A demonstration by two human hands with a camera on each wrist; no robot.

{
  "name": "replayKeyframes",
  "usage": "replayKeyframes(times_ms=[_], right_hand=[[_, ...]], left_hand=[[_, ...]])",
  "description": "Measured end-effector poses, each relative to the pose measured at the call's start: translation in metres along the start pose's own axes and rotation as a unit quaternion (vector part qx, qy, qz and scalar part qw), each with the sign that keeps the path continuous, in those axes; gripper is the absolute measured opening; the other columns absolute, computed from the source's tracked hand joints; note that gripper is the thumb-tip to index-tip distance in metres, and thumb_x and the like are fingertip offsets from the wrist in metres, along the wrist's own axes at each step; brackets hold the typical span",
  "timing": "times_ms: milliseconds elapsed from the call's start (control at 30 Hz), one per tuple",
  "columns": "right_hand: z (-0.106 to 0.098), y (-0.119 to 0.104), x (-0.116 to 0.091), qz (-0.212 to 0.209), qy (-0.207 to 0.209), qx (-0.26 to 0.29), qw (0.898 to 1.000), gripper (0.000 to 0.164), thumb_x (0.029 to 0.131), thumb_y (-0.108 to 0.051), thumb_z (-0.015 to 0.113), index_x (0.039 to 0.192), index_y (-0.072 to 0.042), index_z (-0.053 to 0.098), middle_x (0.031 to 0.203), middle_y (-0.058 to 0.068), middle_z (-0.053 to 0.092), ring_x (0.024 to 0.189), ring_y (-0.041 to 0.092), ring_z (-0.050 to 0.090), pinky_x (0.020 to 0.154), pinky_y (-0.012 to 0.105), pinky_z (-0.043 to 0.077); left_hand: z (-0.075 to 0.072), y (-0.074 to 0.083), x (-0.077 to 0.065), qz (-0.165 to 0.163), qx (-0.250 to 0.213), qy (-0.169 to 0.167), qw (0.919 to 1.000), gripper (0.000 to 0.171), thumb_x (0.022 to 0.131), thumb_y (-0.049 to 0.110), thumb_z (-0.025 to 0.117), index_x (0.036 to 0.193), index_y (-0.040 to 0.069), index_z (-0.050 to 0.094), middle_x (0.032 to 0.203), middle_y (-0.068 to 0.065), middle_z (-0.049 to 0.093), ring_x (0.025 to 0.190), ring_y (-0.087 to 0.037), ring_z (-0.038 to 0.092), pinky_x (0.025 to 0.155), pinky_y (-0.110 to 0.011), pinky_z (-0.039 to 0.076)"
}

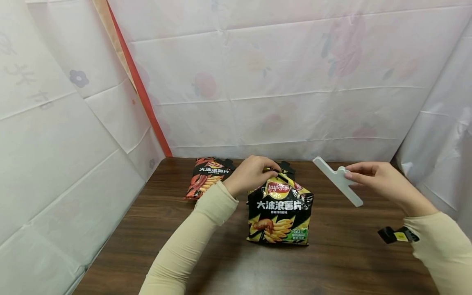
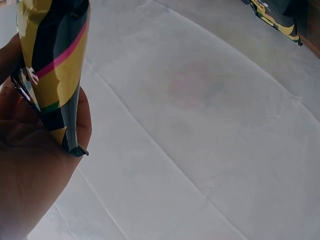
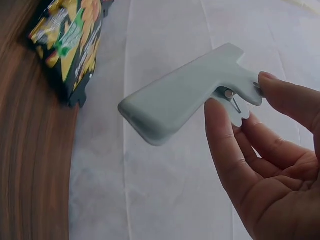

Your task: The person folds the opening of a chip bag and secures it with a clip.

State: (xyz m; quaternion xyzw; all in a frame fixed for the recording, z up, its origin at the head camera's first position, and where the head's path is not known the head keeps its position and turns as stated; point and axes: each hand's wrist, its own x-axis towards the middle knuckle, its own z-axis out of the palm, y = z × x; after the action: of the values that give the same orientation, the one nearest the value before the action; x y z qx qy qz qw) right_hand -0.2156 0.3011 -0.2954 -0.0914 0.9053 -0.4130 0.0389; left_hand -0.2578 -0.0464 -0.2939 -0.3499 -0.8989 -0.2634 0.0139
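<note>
A black and yellow chip bag stands upright on the brown table. My left hand grips its folded top, with the thumb and fingers at the upper edge. In the left wrist view the bag's narrow side shows between the thumb and fingers of the left hand. To the right, above the table, my right hand pinches a pale bag clip by its handles. In the right wrist view the long jaw of the clip points away from the fingers, and a metal spring shows between the handles.
A red chip bag with a black clip lies at the back left of the table. Behind the front bag is another black clip on a dark bag, mostly hidden. White printed sheeting walls the back and sides.
</note>
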Motion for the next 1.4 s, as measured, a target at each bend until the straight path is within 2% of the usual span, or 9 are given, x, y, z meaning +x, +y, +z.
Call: replayKeyframes(times_ms=[200, 367, 533, 833, 1167, 1400], right_hand=[[0.01, -0.013, 0.005, -0.022, 0.0, 0.002, 1.0, 0.046, 0.095, -0.037, 0.064, 0.125, -0.002, 0.063, 0.105, 0.002, 0.074, 0.085, 0.006, 0.071, 0.075, 0.024, 0.057], [0.017, -0.023, 0.006, -0.042, -0.001, 0.006, 0.999, 0.046, 0.097, -0.037, 0.061, 0.127, -0.002, 0.062, 0.113, 0.012, 0.071, 0.086, 0.005, 0.07, 0.076, 0.025, 0.057], [0.026, -0.03, 0.009, -0.062, 0.0, 0.012, 0.998, 0.044, 0.099, -0.034, 0.059, 0.129, -0.002, 0.06, 0.12, 0.02, 0.067, 0.089, 0.001, 0.069, 0.076, 0.024, 0.057], [0.04, -0.044, 0.011, -0.096, 0.016, -0.008, 0.995, 0.039, 0.1, -0.029, 0.059, 0.126, -0.001, 0.062, 0.115, 0.019, 0.069, 0.088, -0.004, 0.065, 0.073, 0.024, 0.055], [0.053, -0.044, 0.015, -0.135, 0.029, 0.002, 0.99, 0.027, 0.098, -0.022, 0.061, 0.117, -0.004, 0.067, 0.103, 0.016, 0.072, 0.079, 0.006, 0.066, 0.064, 0.028, 0.054], [0.061, -0.042, 0.014, -0.158, 0.043, 0.006, 0.986, 0.021, 0.098, -0.024, 0.062, 0.112, -0.01, 0.07, 0.103, 0.009, 0.066, 0.075, 0.01, 0.065, 0.059, 0.03, 0.054]], left_hand=[[0.002, 0.0, 0.0, 0.006, 0.005, 0.008, 0.9999, 0.023, 0.099, 0.022, 0.06, 0.116, 0.012, 0.073, 0.107, -0.002, 0.074, 0.043, -0.005, 0.035, 0.058, -0.023, 0.039], [0.003, 0.0, -0.001, 0.01, 0.004, 0.011, 0.9999, 0.023, 0.098, 0.021, 0.061, 0.116, 0.012, 0.073, 0.108, -0.002, 0.074, 0.046, -0.004, 0.041, 0.061, -0.023, 0.041], [0.003, 0.0, -0.001, 0.008, -0.001, 0.013, 0.9999, 0.023, 0.098, 0.022, 0.061, 0.115, 0.013, 0.073, 0.106, -0.002, 0.075, 0.043, -0.005, 0.036, 0.055, -0.022, 0.038], [0.002, 0.002, -0.003, -0.002, -0.008, 0.019, 0.9998, 0.021, 0.097, 0.021, 0.062, 0.114, 0.014, 0.074, 0.104, -0.001, 0.075, 0.04, -0.006, 0.033, 0.055, -0.021, 0.038], [0.001, 0.004, -0.003, -0.011, -0.01, 0.025, 0.9996, 0.021, 0.096, 0.021, 0.065, 0.113, 0.014, 0.074, 0.102, -0.001, 0.075, 0.043, -0.005, 0.038, 0.057, -0.021, 0.039], [0.001, 0.003, -0.004, -0.008, -0.018, 0.03, 0.9993, 0.021, 0.094, 0.018, 0.066, 0.113, 0.011, 0.074, 0.101, -0.003, 0.076, 0.065, -0.001, 0.062, 0.059, -0.018, 0.045]])
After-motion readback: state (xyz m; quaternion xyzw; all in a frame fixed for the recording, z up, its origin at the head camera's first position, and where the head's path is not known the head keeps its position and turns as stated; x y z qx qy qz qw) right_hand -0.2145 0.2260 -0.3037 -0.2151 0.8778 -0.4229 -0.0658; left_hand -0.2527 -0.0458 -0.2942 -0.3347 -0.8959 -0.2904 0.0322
